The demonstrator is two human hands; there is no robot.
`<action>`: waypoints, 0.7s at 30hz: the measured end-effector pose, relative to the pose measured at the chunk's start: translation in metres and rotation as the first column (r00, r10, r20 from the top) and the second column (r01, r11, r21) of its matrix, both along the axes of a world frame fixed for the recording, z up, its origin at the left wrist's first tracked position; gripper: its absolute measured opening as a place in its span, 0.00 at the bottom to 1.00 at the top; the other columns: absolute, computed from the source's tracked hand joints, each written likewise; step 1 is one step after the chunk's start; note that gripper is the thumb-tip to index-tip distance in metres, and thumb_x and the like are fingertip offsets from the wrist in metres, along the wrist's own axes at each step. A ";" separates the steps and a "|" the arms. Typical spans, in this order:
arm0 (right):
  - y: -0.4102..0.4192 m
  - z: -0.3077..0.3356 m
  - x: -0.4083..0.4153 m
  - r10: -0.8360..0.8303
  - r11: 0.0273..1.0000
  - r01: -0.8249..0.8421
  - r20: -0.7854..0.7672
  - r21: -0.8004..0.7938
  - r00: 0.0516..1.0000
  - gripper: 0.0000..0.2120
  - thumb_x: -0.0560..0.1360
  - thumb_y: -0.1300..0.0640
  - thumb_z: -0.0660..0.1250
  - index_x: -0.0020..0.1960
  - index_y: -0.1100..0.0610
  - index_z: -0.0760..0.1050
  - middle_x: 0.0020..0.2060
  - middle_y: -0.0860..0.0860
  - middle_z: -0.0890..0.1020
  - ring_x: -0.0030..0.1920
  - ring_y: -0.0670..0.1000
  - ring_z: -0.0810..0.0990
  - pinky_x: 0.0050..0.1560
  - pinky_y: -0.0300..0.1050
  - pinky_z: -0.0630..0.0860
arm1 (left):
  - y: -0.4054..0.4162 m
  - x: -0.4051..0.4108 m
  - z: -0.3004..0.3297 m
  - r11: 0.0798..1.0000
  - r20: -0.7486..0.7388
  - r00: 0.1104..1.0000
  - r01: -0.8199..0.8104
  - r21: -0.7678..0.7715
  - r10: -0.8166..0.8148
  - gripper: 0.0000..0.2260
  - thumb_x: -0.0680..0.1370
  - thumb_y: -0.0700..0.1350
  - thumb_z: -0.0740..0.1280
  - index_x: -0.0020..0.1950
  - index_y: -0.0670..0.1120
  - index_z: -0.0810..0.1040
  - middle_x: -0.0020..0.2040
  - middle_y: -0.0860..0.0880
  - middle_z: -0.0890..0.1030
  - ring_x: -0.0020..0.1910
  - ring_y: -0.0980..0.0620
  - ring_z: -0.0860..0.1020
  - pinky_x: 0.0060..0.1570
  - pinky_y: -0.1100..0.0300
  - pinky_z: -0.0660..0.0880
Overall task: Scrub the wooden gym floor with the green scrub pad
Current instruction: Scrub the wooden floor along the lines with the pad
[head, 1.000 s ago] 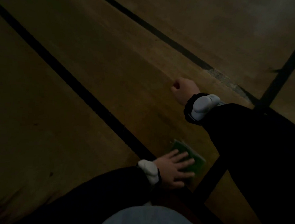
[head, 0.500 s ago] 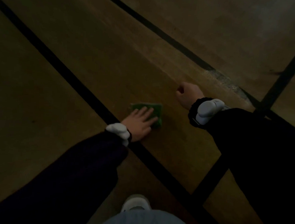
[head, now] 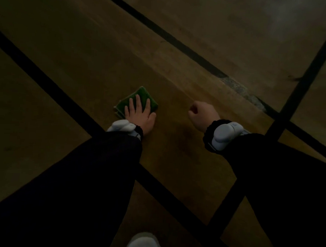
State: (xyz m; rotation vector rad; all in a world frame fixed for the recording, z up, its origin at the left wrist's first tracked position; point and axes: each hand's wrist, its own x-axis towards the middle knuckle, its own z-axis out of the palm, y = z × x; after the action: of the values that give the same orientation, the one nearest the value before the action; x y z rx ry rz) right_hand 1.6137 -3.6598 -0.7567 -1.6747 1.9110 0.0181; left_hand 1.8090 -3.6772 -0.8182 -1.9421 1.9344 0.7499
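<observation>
The green scrub pad (head: 142,95) lies flat on the dim wooden gym floor (head: 180,98) near the middle of the view. My left hand (head: 140,113) presses down on it with fingers spread, covering its near half. My right hand (head: 201,113) is a closed fist resting on the floor about a hand's width to the right of the pad, holding nothing. Both wrists carry white bands over dark sleeves.
Black court lines (head: 53,92) cross the floor diagonally, and one passes just left of the pad. A worn grey patch (head: 240,89) breaks the far line at the upper right. A white shoe (head: 144,243) shows at the bottom edge.
My left hand has slid the pad away from my body along the boards, from near my knee to the middle of the floor strip. The right fist has stayed planted.
</observation>
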 end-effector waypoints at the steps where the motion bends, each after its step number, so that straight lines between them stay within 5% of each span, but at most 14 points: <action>1: 0.000 -0.002 -0.002 -0.009 1.000 0.009 0.006 0.007 1.000 0.10 0.81 0.56 0.58 0.57 0.59 0.74 0.50 0.54 0.78 0.45 0.52 0.73 0.45 0.44 0.69 | -0.005 -0.010 0.001 1.000 -0.006 1.000 0.011 0.005 -0.011 0.27 0.83 0.57 0.45 0.79 0.52 0.41 0.79 0.44 0.36 0.77 0.40 0.36 0.74 0.44 0.37; 8: -0.007 -0.006 -0.012 -0.072 0.997 0.072 -0.016 -0.001 0.997 0.09 0.80 0.57 0.58 0.48 0.61 0.73 0.45 0.58 0.76 0.43 0.57 0.74 0.41 0.49 0.71 | 0.018 -0.103 -0.005 0.904 -0.164 0.889 0.425 -0.048 -0.427 0.27 0.83 0.56 0.46 0.79 0.52 0.41 0.79 0.44 0.36 0.78 0.40 0.38 0.75 0.44 0.39; 13: -0.033 0.002 -0.028 -0.083 0.996 0.083 -0.068 0.010 0.994 0.09 0.80 0.57 0.59 0.51 0.59 0.75 0.49 0.57 0.79 0.45 0.55 0.75 0.43 0.47 0.71 | -0.024 -0.097 0.011 0.873 -0.270 0.844 0.488 0.025 -0.464 0.22 0.84 0.50 0.44 0.79 0.51 0.48 0.80 0.45 0.42 0.79 0.42 0.43 0.76 0.46 0.45; 17: -0.068 0.028 -0.035 -0.044 0.999 0.042 -0.123 -0.019 0.991 0.12 0.80 0.56 0.59 0.55 0.61 0.77 0.50 0.57 0.80 0.47 0.55 0.77 0.45 0.47 0.73 | -0.061 -0.083 0.052 0.918 -0.433 0.845 0.387 0.090 -0.314 0.22 0.85 0.47 0.47 0.79 0.48 0.54 0.80 0.43 0.46 0.78 0.41 0.49 0.76 0.47 0.52; 21: -0.108 0.071 -0.033 0.107 0.993 -0.118 -0.234 -0.031 0.966 0.12 0.80 0.55 0.57 0.57 0.60 0.75 0.51 0.58 0.80 0.50 0.59 0.78 0.50 0.50 0.75 | -0.098 -0.068 0.097 0.933 -0.398 0.863 0.358 0.049 -0.310 0.22 0.85 0.46 0.49 0.79 0.45 0.53 0.79 0.40 0.44 0.78 0.39 0.45 0.75 0.49 0.51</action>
State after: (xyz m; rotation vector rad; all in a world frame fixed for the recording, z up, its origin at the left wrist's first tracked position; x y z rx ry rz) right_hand 1.5810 -3.7680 -0.6853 -1.8799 1.9929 0.2265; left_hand 1.7413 -3.7748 -0.7216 -1.4033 2.3050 1.1795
